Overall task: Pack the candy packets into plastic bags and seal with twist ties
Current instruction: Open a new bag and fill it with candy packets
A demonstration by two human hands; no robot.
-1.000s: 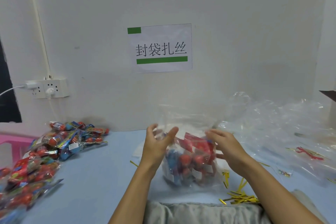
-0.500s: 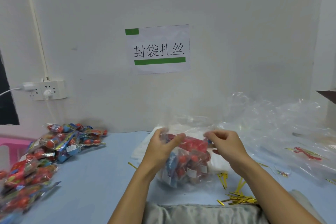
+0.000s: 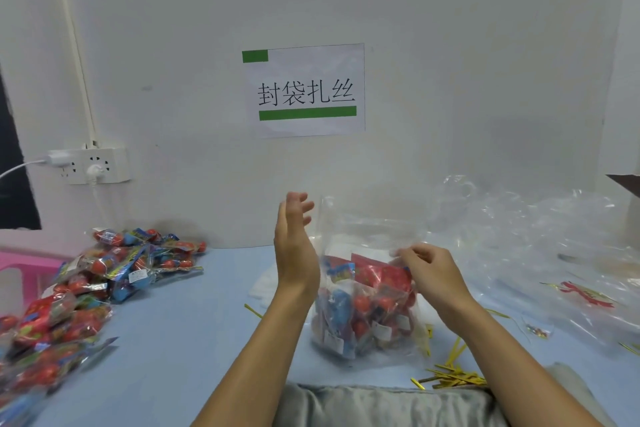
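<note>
Filled plastic bag stood unsealed. Left hand flat, fingers wide; right hand pinched its film. Probably next: gather neck, fetch gold twist ties.

Blue table: candy packets, bags, ties

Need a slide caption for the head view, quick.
Left hand open beside the candy-filled plastic bag; right hand pinches its side.
</note>
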